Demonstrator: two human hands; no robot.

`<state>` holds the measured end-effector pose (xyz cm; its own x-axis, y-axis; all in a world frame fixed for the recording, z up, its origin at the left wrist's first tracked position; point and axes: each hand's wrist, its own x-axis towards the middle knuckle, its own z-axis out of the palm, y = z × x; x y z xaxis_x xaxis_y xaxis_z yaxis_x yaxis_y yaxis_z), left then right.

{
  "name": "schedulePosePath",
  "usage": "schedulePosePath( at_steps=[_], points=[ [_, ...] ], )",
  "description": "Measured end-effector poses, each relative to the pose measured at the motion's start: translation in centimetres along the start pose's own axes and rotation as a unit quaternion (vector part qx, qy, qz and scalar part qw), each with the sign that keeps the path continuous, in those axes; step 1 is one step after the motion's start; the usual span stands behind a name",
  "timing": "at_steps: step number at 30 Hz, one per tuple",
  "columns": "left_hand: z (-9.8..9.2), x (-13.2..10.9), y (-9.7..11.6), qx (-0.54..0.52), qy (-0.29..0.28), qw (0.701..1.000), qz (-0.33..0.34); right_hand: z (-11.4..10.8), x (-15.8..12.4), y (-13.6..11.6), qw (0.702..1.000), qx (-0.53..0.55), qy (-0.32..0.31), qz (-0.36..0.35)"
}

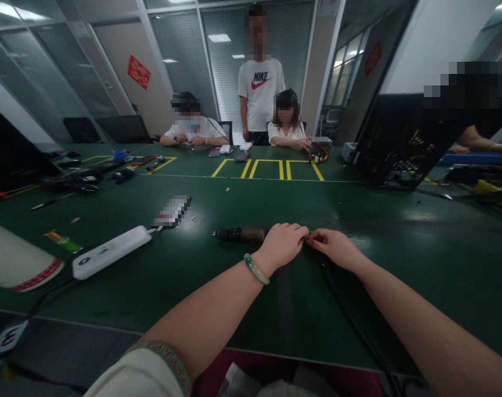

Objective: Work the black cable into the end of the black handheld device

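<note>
A dark, cylindrical corded tool (251,236) with a brownish body lies on the green table, its narrow tip pointing left. My left hand (281,242), with a bangle at the wrist, is closed over the rear of this tool and hides that part. Right beside it, the fingers of my right hand (335,248) are pinched at the tool's back end, where the black cable (337,289) comes out. The fingertips of both hands nearly meet, and the exact spot they grip is partly hidden. From there the cable runs down over the table's front edge.
On the left lie a white power strip (112,252), a phone (173,210) and a pale cylinder (17,256) with a red band. Assorted tools (118,165) lie further back. A black computer case (393,143) stands at right. Several people are across and beside the table.
</note>
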<state>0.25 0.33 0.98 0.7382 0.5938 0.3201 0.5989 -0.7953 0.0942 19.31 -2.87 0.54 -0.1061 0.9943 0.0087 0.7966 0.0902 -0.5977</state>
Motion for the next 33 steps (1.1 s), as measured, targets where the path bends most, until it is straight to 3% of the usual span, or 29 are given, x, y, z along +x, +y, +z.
schedulePosePath(
  at_steps=[33],
  points=[
    [-0.25, -0.52, 0.30, -0.007, 0.031, 0.999, 0.006, 0.54, -0.41, 0.05, 1.000, 0.002, 0.029, -0.010]
  ],
)
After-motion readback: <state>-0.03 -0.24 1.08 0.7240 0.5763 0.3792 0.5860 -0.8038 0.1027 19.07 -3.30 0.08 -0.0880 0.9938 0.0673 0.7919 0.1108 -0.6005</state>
